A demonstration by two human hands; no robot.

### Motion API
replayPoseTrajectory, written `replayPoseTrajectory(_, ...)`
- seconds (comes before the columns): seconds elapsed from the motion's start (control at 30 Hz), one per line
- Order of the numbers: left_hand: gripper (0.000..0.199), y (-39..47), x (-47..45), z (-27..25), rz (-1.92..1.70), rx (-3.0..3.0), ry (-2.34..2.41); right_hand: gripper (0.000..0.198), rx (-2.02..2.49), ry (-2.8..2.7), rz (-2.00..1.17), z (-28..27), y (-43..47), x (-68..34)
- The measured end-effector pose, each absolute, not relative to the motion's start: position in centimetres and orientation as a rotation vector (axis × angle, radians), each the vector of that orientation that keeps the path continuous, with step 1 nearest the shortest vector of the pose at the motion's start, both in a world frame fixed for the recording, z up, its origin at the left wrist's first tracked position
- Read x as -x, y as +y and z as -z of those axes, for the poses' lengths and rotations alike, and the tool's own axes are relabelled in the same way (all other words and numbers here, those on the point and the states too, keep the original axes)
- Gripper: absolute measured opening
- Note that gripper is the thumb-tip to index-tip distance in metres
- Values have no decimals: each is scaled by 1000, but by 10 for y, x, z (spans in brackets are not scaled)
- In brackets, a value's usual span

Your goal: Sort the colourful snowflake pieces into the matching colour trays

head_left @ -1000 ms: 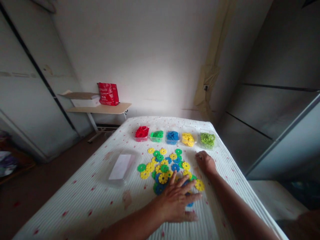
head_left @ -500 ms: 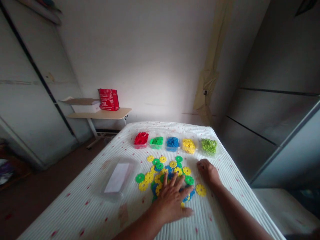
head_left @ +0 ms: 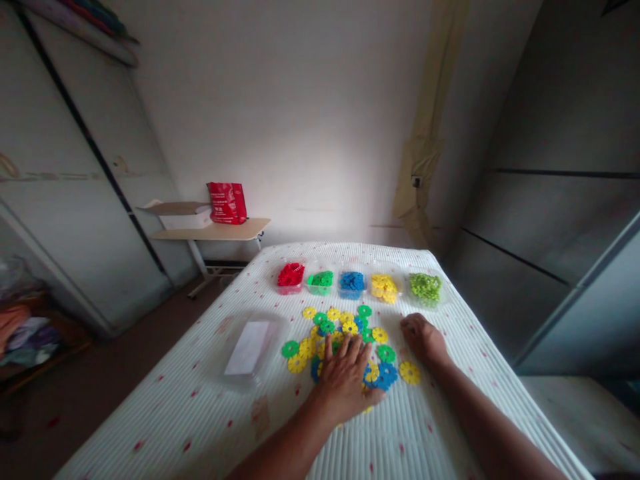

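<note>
My left hand [head_left: 346,377] lies palm down with fingers stretched out over a loose pile of flower-shaped plastic discs, covering part of it. Yellow discs [head_left: 297,363], green discs [head_left: 289,349] and blue discs [head_left: 386,377] show around the fingers. Right of the pile, my right hand [head_left: 424,337] rests on the cloth with its fingers curled in. Whether anything is inside that hand is hidden. A single yellow disc [head_left: 410,373] lies just left of the right wrist.
Along the back stand clear tubs of red pieces [head_left: 291,275], green discs [head_left: 321,280], blue discs [head_left: 352,283], yellow discs [head_left: 384,287] and light-green pieces [head_left: 425,287]. A clear plastic tray [head_left: 235,377] with white paper [head_left: 251,348] lies left. Behind, a small table [head_left: 235,230] bears a red bag [head_left: 227,203].
My left hand has shifted slightly left over the pile, and more blue discs show by its thumb. The right hand stays curled in place. The whole view has swung a little left.
</note>
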State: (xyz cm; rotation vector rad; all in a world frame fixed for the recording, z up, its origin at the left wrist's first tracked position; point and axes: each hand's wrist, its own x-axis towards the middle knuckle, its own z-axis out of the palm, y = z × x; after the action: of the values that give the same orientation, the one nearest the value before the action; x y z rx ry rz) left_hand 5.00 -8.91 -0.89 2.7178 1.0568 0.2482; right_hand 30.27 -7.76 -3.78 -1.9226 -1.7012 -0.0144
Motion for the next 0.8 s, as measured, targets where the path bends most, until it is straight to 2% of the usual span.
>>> replayPoseTrajectory(0.23,65,-89,-39,6,-286,-2777,1020,22,1962,-1713,55,39,-77,-302)
replayPoseTrajectory(0.4,71,-90,-33,12,-225,-2775,969,23,2001,-1750,107,37,-77,-298)
replayPoseTrajectory(0.57,71,-92,-34,16,-332,-2796,1071,24,2022,-1760,109,34,-79,-296)
replayPoseTrajectory(0.7,55,-86,-31,11,-498,-2789,1176,23,1942,-1732,-31,26,-82,-300)
replayPoseTrajectory(0.8,39,-78,-25,4,-611,-2726,1341,30,1927,-1793,-212,15,-87,-297)
